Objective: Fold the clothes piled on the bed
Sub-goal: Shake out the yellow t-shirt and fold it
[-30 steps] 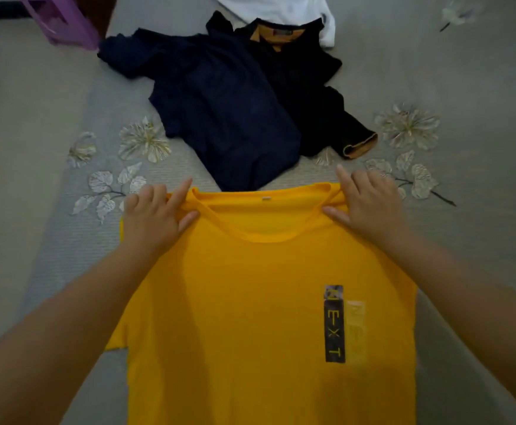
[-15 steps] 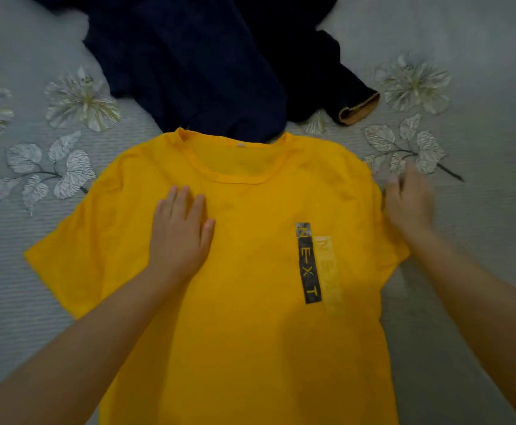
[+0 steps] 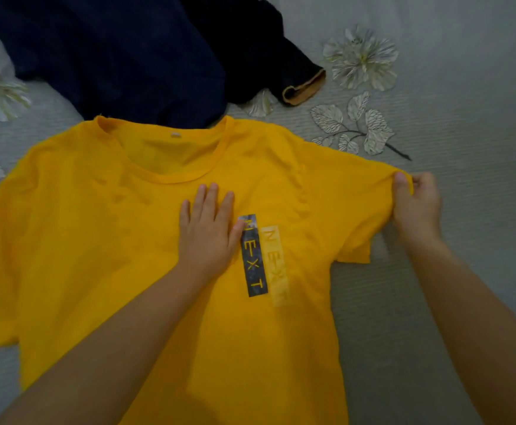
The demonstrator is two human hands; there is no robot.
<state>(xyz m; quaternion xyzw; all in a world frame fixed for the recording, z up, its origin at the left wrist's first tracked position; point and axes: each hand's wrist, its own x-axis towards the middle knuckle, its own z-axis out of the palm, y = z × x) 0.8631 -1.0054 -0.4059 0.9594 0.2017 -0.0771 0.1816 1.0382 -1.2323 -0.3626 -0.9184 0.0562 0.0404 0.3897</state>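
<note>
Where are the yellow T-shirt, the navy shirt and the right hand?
yellow T-shirt (image 3: 103,228): head view, on its chest left of the print.
navy shirt (image 3: 121,56): head view, on its body.
right hand (image 3: 417,204): head view, on its back, pinching the sleeve.

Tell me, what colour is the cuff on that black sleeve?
Orange-tan, on the black shirt's sleeve cuff; the head view shows it.
</note>
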